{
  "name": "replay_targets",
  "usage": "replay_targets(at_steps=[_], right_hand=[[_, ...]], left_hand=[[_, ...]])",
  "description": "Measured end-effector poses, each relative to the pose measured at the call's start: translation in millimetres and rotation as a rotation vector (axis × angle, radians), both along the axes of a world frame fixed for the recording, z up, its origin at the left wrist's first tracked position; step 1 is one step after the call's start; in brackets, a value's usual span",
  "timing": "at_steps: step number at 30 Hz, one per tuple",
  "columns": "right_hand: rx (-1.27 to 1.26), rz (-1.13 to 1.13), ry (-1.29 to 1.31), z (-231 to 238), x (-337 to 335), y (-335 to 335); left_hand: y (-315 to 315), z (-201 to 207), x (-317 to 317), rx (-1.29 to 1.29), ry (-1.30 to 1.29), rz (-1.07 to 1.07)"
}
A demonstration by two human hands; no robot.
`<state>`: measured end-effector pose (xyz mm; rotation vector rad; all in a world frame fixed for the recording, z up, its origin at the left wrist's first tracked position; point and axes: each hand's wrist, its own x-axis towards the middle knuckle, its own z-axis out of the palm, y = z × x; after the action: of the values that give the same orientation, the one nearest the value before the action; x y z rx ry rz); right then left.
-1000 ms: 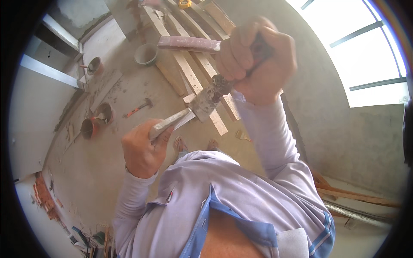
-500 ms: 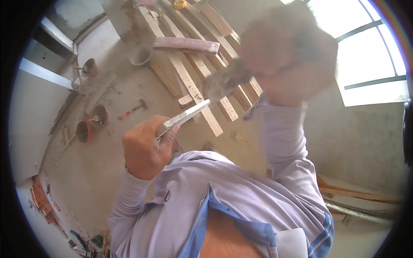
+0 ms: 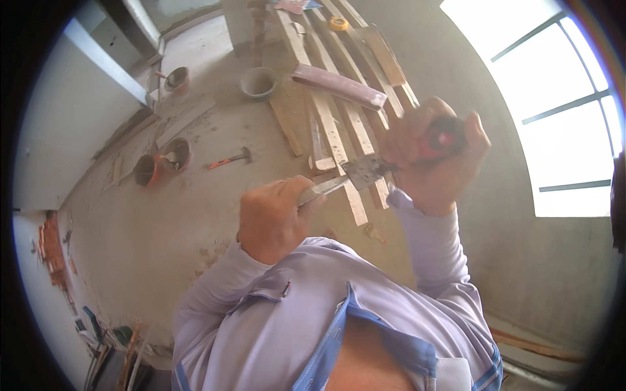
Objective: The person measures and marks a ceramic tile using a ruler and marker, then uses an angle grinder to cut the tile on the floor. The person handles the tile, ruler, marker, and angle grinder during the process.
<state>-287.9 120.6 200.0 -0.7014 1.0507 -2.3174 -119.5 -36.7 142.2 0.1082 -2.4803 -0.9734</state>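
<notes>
My left hand (image 3: 272, 220) is closed around a thin, pale, flat strip (image 3: 324, 189) that looks like a piece of tile or board. The strip points up and to the right, away from my fingers. In my right hand (image 3: 424, 159) I grip a putty knife (image 3: 363, 172) by its red and black handle. Its stained metal blade points left and meets, or overlaps, the far end of the strip; actual contact is hard to tell. Both hands are held in the air in front of my chest.
Long wooden battens (image 3: 336, 133) lie beyond my hands, with a pinkish bar (image 3: 340, 86) and a yellow tape roll (image 3: 338, 24) on them. A hammer (image 3: 228, 159), buckets (image 3: 147, 171) and a round tub (image 3: 258, 83) sit on the floor. A window (image 3: 554, 98) is at right.
My right hand has come down from its raised, blurred position, bringing the putty knife's blade to the strip's end. The whole view has swung, so the background sits further right and lower.
</notes>
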Motion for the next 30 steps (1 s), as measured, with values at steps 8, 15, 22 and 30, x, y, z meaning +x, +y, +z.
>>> replay_targets(at_steps=[8, 15, 22, 30], right_hand=[[-0.111, 0.08, 0.394, 43, 5, 0], [0.11, -0.171, 0.123, -8, -2, -13], [0.056, -0.206, 0.139, -12, 10, -6], [-0.047, -0.245, 0.235, -27, 0, 35]], left_hand=[[-5, -3, 6, 0.013, -0.035, 0.012], [-8, -4, 1, -0.031, -0.005, -0.054], [-13, -1, 2, -0.041, 0.001, -0.032], [-16, 7, -2, -0.022, -0.026, -0.08]])
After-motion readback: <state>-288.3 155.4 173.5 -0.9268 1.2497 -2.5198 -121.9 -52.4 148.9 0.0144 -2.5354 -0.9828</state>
